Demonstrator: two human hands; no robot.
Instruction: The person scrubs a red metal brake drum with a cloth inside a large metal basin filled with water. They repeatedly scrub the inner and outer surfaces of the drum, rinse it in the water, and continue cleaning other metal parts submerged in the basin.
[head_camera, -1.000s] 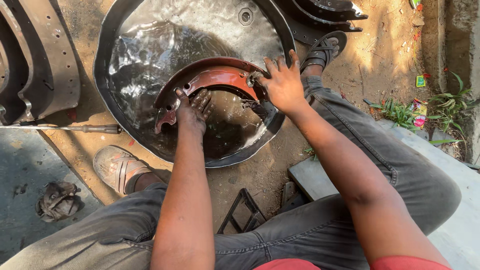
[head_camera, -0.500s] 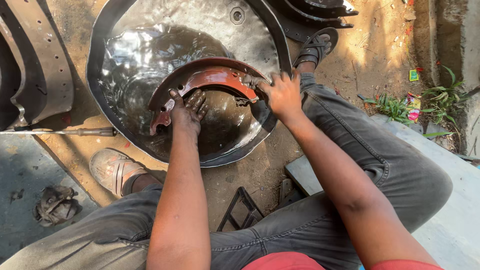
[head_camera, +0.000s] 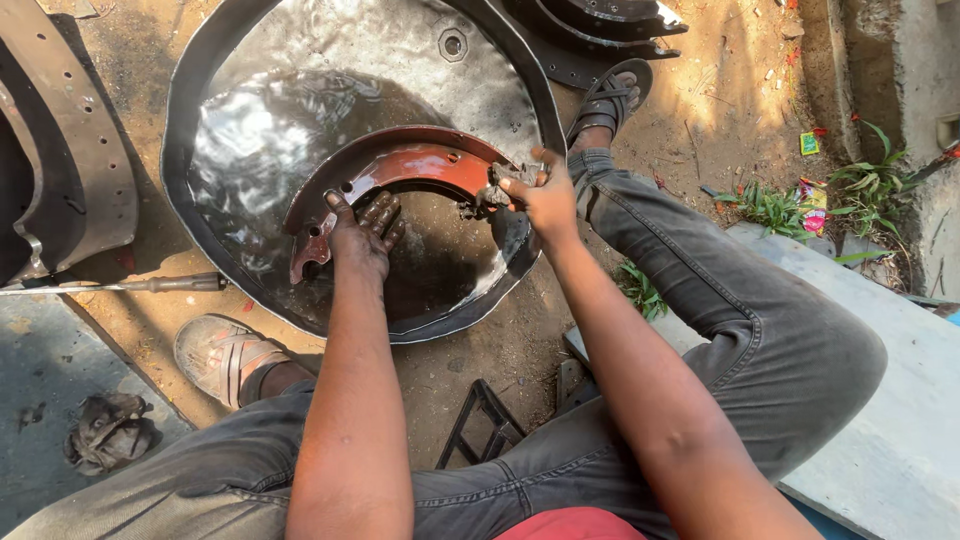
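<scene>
Centre of frame: the left hand (head_camera: 362, 235) is pressing, fingers spread, on the curved rust-red brake shoe (head_camera: 400, 172), steadying it in the liquid-filled metal basin (head_camera: 200, 90). The right hand (head_camera: 540, 195) is gripping the shoe's right end, fingers clamped, seemingly over a grey rag (head_camera: 500, 185); what it holds is hard to make out.
</scene>
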